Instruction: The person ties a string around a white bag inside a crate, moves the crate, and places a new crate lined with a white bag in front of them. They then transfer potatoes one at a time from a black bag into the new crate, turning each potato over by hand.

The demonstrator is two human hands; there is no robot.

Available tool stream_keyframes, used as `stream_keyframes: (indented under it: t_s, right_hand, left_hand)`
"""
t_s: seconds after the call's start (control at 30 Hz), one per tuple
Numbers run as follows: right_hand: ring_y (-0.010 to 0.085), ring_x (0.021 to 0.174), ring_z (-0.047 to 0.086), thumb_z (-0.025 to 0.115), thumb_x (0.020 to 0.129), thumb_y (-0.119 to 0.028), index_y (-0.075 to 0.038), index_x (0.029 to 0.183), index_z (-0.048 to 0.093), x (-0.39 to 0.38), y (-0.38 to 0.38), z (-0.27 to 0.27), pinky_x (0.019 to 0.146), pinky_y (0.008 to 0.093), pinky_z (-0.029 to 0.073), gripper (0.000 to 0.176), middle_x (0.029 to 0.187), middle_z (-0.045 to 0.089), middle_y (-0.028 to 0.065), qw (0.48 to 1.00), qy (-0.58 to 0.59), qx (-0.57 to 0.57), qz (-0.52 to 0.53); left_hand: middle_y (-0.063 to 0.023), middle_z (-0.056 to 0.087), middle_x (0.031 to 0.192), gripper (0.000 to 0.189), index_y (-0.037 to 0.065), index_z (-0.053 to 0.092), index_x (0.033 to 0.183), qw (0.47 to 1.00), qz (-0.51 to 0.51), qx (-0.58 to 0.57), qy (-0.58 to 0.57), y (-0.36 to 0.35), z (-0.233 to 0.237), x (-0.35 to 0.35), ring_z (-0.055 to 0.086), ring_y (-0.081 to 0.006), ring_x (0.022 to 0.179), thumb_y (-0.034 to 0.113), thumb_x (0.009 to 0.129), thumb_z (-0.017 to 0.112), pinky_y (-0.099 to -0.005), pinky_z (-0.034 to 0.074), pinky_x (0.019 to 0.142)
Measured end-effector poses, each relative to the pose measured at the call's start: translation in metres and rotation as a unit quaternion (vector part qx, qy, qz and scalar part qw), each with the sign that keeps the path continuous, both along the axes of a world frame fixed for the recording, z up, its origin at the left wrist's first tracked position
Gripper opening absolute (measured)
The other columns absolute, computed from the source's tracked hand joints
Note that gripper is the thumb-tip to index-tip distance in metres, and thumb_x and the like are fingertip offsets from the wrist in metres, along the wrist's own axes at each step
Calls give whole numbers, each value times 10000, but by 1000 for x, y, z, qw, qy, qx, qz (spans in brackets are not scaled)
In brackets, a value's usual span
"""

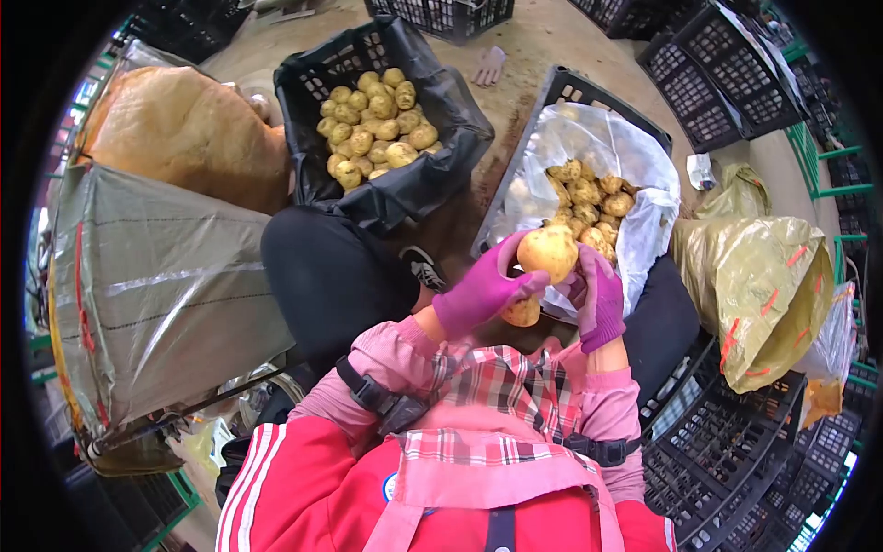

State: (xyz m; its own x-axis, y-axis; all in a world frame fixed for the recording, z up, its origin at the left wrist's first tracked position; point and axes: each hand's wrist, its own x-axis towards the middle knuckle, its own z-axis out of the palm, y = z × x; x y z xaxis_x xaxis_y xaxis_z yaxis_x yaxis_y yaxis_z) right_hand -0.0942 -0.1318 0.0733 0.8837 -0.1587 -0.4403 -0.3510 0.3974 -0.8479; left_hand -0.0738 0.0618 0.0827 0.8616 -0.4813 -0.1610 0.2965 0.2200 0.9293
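In purple gloves, both my hands meet over my lap. My left hand (487, 287) curls round a large pale potato (548, 253), and a second potato (522, 313) sits lower, against the same hand. My right hand (600, 299) closes on the large potato from its right side; some of its fingertips are hidden behind it. Just beyond my hands stands a crate lined with clear plastic (648, 138), holding browner, dirtier potatoes (589, 198). Further left is a crate lined with black plastic (303, 152), with cleaner yellow potatoes (377, 120) inside.
A big tan bundle (184, 129) and a grey tarp-like sack (166, 304) stand on my left. To my right are a yellowish plastic sack (754, 285) and black crates (717, 460). A loose glove (488, 66) lies on the floor between the lined crates.
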Motion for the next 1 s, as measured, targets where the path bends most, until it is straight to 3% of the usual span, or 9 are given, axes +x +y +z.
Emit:
stream_keyframes:
  t_s: [0.17,0.2,0.3,0.4,0.53,0.67,0.77,0.87,1.0]
  right_hand:
    - [144,816,661,575,990,-321,-29,1254,590,1,-21,-11,736,246,542,394,1075,674,109,999,35,-19,-25]
    - [140,812,655,576,991,-322,-27,1248,593,-1,-31,-14,733,243,538,391,1066,674,103,999,31,-26,-23]
    - [138,838,656,588,984,-306,-24,1253,594,10,-65,-8,745,247,524,389,1081,680,98,993,19,-113,-11]
    - [180,923,673,614,952,-273,-35,1272,594,46,-115,-39,815,297,526,399,1130,690,110,966,18,-248,71]
    - [336,1136,624,711,797,-399,-98,1391,493,93,-118,-88,963,411,487,701,1273,629,161,754,121,-591,257]
    - [348,1240,541,775,725,-397,-149,1432,443,106,-98,-125,1023,396,454,820,1391,532,164,607,209,-672,369]
    - [330,1220,558,816,700,-327,-150,1398,493,105,-122,-112,1017,404,458,789,1374,547,148,724,118,-575,363]
    - [236,1201,562,840,697,-244,-71,1401,494,85,-102,-67,1011,344,448,803,1314,575,133,911,-21,-300,281]
    - [181,1223,534,797,771,-142,-16,1444,438,46,-49,-7,1028,305,430,773,1366,540,101,952,-76,-134,263]
  left_hand:
    - [-122,643,1093,457,17,515,1248,937,258,-197,129,59,10,60,678,-204,851,403,1004,533,-341,592,731]
    - [-126,649,1093,435,0,528,1211,945,249,-192,94,86,5,76,682,-198,865,386,1012,513,-370,600,757]
    - [-337,429,1383,611,-100,349,1397,869,312,-316,220,129,11,104,419,-472,1319,355,1003,458,-482,462,1072]
    - [-304,455,1375,564,-74,368,1377,843,346,-282,300,123,12,97,516,-436,1238,338,1006,469,-503,488,1034]
    - [-168,476,1432,504,1,396,1418,921,231,-169,264,62,-1,61,512,-306,1277,290,1013,485,-412,444,1063]
    - [-151,499,1406,452,34,404,1417,946,96,-161,264,28,-34,42,559,-265,1208,250,1027,477,-394,460,1034]
    - [-150,519,1375,450,33,394,1419,967,32,-71,241,12,-23,40,598,-239,1146,272,1043,456,-363,495,990]
    - [-153,541,1334,478,35,369,1436,977,-37,2,211,3,-20,38,638,-231,1083,313,1053,439,-325,536,921]
    - [-144,646,1138,683,56,361,1444,926,-102,19,363,-10,-5,32,691,-229,937,575,1002,406,-318,579,813]
